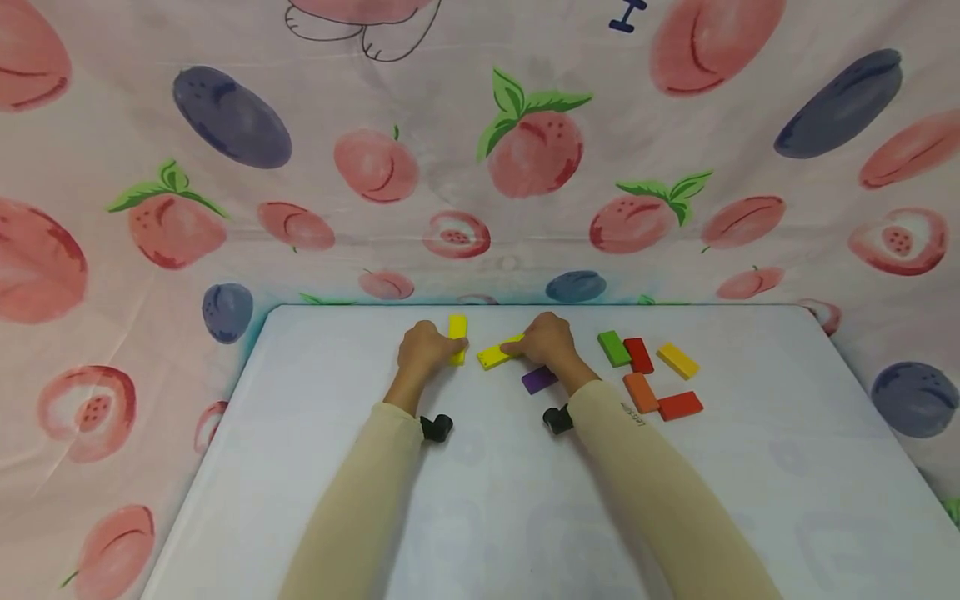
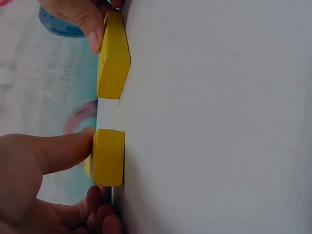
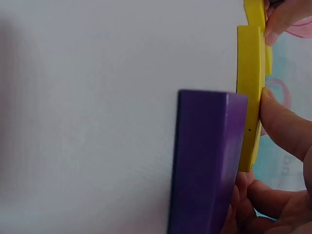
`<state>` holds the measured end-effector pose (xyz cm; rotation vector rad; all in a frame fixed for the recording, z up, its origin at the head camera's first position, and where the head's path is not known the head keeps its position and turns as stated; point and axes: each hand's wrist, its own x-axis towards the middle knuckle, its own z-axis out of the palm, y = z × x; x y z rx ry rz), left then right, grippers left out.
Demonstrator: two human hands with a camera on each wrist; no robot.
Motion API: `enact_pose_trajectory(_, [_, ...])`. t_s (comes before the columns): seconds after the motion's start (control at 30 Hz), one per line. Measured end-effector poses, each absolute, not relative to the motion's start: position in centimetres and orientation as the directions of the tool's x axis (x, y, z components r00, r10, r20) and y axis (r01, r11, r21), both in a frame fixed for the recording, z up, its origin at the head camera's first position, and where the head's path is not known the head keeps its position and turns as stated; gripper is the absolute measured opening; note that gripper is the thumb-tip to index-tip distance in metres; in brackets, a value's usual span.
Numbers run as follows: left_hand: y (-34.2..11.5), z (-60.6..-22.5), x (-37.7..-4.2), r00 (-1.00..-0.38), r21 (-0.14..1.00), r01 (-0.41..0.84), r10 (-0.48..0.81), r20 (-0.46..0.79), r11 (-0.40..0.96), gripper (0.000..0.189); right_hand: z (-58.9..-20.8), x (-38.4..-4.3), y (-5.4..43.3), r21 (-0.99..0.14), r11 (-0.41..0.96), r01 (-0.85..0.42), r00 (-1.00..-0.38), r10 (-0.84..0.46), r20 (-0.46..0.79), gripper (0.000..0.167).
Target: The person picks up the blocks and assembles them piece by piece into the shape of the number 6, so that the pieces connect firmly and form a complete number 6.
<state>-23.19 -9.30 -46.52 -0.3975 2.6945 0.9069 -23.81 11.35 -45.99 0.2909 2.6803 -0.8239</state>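
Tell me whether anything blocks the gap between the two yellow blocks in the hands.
Nothing visible does: white tabletop shows between the left yellow block in the left hand and the right yellow block in the right hand. The purple block lies to the near side, outside that gap.

left sleeve (image 1: 358, 496): beige | right sleeve (image 1: 663, 487): beige, dark lettering (image 1: 633, 414) | black wrist cameras (image 1: 438, 428): rounded

Block colours: yellow block (image 1: 457, 325), second yellow block (image 1: 491, 358), purple block (image 1: 538, 380), green block (image 1: 614, 348), orange block (image 1: 641, 392), amber block (image 1: 678, 360), two red blocks (image 1: 681, 406). Worktop (image 1: 480, 500): white. Sleeves (image 1: 356, 492): beige. Cloth (image 1: 420, 92): pale pink, printed with red-pink and blue fruit.
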Motion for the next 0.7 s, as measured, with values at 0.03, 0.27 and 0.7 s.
enact_pose_trajectory(0.03, [-9.4,-46.5,-23.2,-0.927,0.543,-0.331,-0.159,-0.34,0.772,0.059,-45.9,-23.8,11.3,-0.497,0.821,0.281,-0.926,0.096,-0.365,0.06])
enact_pose_trajectory(0.27, [-10.3,-46.6,-22.9,-0.935,0.568,-0.289,-0.099,-0.342,0.77,0.05,-45.4,-23.9,11.2,-0.456,0.849,0.267,-0.902,0.054,-0.428,0.063])
enact_pose_trajectory(0.7, [-12.8,-46.6,-21.9,-0.925,0.77,-0.306,0.018,-0.381,0.56,0.034,-45.3,-24.6,12.6,-0.539,0.799,0.267,-0.882,-0.023,-0.472,0.056])
